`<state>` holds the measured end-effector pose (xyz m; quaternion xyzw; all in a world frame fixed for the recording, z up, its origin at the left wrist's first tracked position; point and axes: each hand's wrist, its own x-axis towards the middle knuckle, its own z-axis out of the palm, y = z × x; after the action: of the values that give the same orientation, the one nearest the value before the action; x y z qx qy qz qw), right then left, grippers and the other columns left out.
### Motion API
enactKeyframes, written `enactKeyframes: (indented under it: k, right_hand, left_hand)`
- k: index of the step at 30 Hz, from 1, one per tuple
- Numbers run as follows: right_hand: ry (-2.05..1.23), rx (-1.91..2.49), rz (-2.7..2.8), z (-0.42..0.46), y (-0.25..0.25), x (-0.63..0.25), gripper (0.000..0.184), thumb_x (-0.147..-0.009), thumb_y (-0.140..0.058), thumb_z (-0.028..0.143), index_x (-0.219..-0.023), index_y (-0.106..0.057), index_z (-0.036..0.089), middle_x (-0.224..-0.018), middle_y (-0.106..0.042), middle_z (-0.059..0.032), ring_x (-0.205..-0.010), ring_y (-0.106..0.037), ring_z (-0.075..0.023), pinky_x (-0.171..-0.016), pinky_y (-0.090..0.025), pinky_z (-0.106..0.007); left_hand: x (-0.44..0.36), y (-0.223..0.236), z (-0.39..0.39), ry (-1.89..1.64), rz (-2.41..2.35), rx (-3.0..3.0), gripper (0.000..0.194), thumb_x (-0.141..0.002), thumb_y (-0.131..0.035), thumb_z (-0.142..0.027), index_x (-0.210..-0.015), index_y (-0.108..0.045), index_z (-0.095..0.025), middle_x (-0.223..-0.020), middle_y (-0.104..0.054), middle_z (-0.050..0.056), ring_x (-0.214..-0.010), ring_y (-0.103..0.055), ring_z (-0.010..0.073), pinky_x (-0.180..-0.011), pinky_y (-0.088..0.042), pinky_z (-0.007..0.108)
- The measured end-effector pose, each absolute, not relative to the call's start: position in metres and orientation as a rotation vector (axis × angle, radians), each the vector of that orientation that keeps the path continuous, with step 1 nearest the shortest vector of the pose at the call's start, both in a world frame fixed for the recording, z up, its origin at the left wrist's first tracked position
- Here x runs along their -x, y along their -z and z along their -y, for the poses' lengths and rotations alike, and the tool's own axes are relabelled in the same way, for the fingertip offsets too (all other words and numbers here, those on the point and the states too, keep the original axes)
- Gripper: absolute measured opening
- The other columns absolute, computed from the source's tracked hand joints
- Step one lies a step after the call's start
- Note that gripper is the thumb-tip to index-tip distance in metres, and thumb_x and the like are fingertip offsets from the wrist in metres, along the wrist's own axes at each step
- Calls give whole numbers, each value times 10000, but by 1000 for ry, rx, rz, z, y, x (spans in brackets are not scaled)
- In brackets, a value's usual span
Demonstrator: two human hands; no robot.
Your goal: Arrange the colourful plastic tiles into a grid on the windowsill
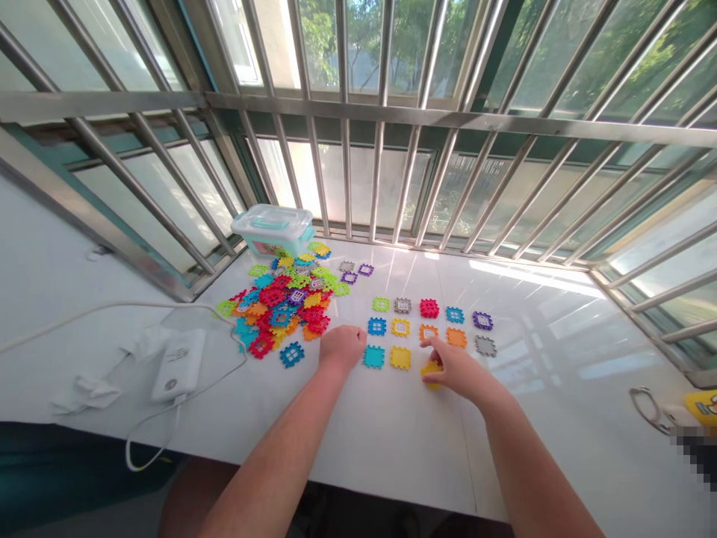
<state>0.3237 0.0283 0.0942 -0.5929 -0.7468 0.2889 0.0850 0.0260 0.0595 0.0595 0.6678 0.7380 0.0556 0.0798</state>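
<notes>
A yellow plastic tile [431, 372] is pinched in the right hand [456, 366] at the tile grid's [429, 308] lower edge; the curled left hand [341, 347], nothing visible in it, is held beside a teal tile [373, 356], with open countertop [392, 463] left before the near edge.

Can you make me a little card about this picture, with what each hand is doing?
Left hand: curled, beside a teal plastic tile
Right hand: fingers on a yellow plastic tile
Rows: tiles laid out on a white ledge
Pile: mixed colourful tiles
Box: plastic box
Behind: metal window bars
</notes>
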Motion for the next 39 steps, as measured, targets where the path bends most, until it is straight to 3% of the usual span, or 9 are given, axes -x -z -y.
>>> enactKeyframes:
  k: [3, 6, 9, 14, 25, 39]
  right_hand:
    - [-698, 1710, 2153, -9, -82, -330, 676, -790, -806, 415, -1410, -551, 328, -1302, -673, -79, -1121, -683, -276, -958, -541, -404]
    - [-510, 1770, 2062, 13, -68, -330, 685, -818, -784, 515, -1419, -533, 304, -1364, -629, -115, -1253, -622, -329, -1054, -511, -475]
    - [-394, 1837, 1971, 30, -55, -325, 649, -814, -781, 512, -1375, -548, 287, -1256, -656, -123, -1212, -628, -355, -1047, -517, -508]
    - [-435, 1815, 1919, 35, -51, -316, 529, -868, -702, 431, -1344, -540, 269, -1151, -674, -101, -1076, -665, -313, -984, -546, -486]
    - [-606, 1455, 2103, -4, -75, -282, 629, -861, -717, 301, -1439, -470, 308, -1258, -662, -78, -1202, -636, -276, -1064, -521, -468]
    - [-629, 1428, 2160, -14, -65, -273, 655, -880, -707, 291, -1478, -441, 305, -1272, -667, -82, -1191, -652, -264, -1053, -523, -457]
  left_hand:
    - [-26, -58, -60, -164, -2220, -2008, 524, -1036, -360, -375, -974, -857, -225, -954, -798, 145, -907, -746, 284, -811, -518, 362]
    - [-27, -58, -60, -160, -2226, -2009, 530, -1034, -353, -373, -973, -857, -225, -955, -797, 146, -905, -744, 286, -805, -511, 363]
    - [-27, -57, -60, -151, -2229, -2011, 537, -1033, -345, -378, -976, -857, -224, -958, -798, 146, -903, -742, 286, -798, -503, 358]
    - [-28, -58, -60, -130, -2240, -2012, 550, -1033, -338, -387, -980, -857, -214, -966, -797, 147, -903, -737, 284, -797, -496, 353]
    - [-27, -57, -61, -157, -2244, -2019, 533, -1018, -350, -375, -955, -857, -224, -934, -796, 131, -878, -739, 278, -755, -486, 347]
    - [-26, -57, -60, -171, -2220, -1995, 537, -1032, -343, -388, -991, -853, -221, -964, -797, 137, -920, -741, 286, -810, -505, 365]
